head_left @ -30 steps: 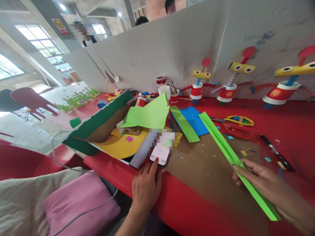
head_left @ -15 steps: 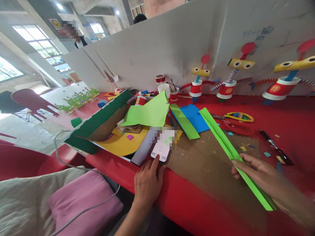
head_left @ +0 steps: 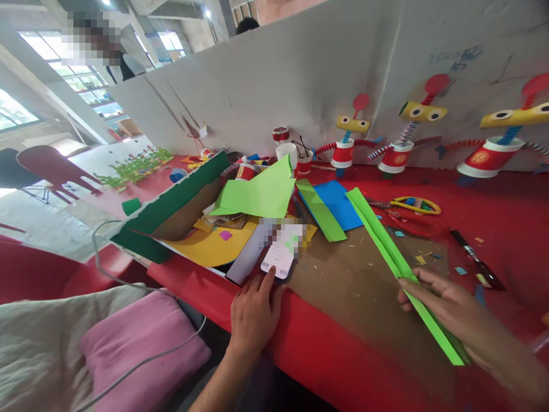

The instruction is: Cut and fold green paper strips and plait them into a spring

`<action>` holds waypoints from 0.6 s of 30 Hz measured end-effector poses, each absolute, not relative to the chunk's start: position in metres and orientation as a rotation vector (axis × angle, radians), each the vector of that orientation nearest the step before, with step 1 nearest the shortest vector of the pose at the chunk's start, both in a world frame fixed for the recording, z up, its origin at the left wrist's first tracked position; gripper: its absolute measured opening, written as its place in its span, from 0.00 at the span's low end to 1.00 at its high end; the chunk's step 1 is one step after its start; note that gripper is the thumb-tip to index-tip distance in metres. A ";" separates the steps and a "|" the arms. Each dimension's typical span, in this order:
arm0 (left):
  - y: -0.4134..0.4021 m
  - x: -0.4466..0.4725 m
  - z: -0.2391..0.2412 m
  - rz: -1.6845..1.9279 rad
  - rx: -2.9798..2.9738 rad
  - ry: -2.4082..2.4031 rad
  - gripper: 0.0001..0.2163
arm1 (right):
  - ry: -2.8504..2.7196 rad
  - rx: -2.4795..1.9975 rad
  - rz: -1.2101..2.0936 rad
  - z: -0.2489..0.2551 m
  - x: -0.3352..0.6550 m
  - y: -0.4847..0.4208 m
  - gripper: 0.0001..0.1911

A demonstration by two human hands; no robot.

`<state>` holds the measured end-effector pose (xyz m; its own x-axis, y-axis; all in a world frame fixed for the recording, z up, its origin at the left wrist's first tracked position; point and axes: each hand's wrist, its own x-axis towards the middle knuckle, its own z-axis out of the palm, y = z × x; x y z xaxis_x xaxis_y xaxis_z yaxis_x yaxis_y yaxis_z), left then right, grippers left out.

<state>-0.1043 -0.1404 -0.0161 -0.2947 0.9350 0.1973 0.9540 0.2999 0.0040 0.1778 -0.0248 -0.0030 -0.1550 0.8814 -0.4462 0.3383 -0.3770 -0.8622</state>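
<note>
My left hand (head_left: 254, 312) rests at the table's near edge with its index finger stretched onto the lower end of a phone (head_left: 281, 260); the other fingers are curled. My right hand (head_left: 437, 297) is closed on a long folded strip of bright green paper (head_left: 386, 246), thumb on top and fingers under it. That strip runs diagonally from the blue sheet (head_left: 338, 203) down past my right wrist. It lies over a brown cardboard sheet (head_left: 355, 286).
A green-edged cardboard box lid (head_left: 171, 206) with yellow and light green paper (head_left: 257, 194) sits at left. Yellow-handled scissors (head_left: 414, 205), a black pen (head_left: 478, 266), paper scraps and several paper-cup figures (head_left: 343, 154) line the red table (head_left: 493, 217) by the grey partition. A pink cushion (head_left: 141, 349) and white cable lie below.
The view has drifted slightly. My right hand with the green strip has shifted a little left and up. My left index finger stays on the phone.
</note>
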 end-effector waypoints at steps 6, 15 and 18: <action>-0.140 -0.104 -0.015 -0.176 -1.762 -2.408 0.20 | -1.371 -1.674 1.528 -0.001 0.176 -0.026 0.22; -0.141 -0.104 -0.015 -0.221 -1.790 -2.412 0.19 | -1.430 -1.667 1.518 -0.006 0.177 -0.026 0.23; -0.141 -0.104 -0.014 -0.223 -1.787 -2.431 0.19 | -1.448 -1.685 1.497 -0.004 0.176 -0.026 0.23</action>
<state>-0.1037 -0.1415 -0.0140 -0.2979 0.9374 0.1802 0.9546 0.2939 0.0496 0.1763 -0.0264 -0.0042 -0.1456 0.8935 -0.4248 0.3945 -0.3414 -0.8531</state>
